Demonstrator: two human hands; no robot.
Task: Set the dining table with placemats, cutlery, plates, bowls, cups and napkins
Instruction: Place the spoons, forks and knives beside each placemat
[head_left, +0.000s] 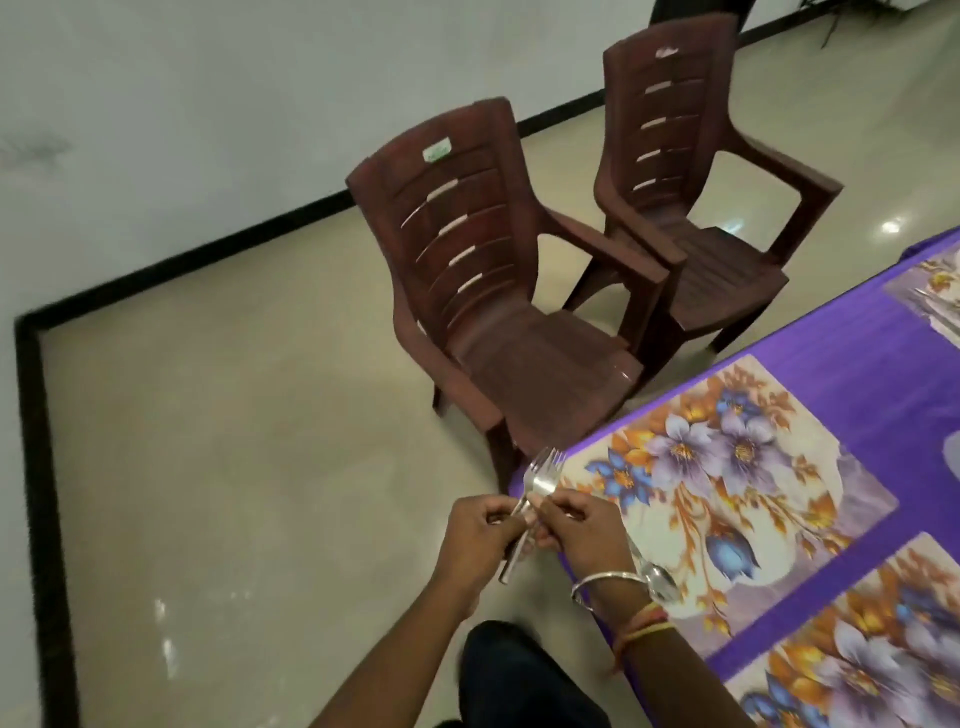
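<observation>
My left hand (480, 525) and my right hand (576, 527) meet just off the table's corner, both with fingers curled round a small bunch of steel forks (543, 475). The tines point up and away; the handles stick out below my left hand. A steel spoon (658, 581) lies on the near edge of a floral placemat (727, 483), just past my right wrist. The placemat rests on a purple tablecloth (872, 364). A second floral placemat (883, 649) lies at the lower right, a third (930, 296) at the far right edge.
Two brown plastic armchairs, one (498, 291) close and one (691, 171) behind it, stand on the cream tile floor (234, 441) left of the table. A white wall with black skirting runs behind. My dark trouser leg (519, 670) shows below.
</observation>
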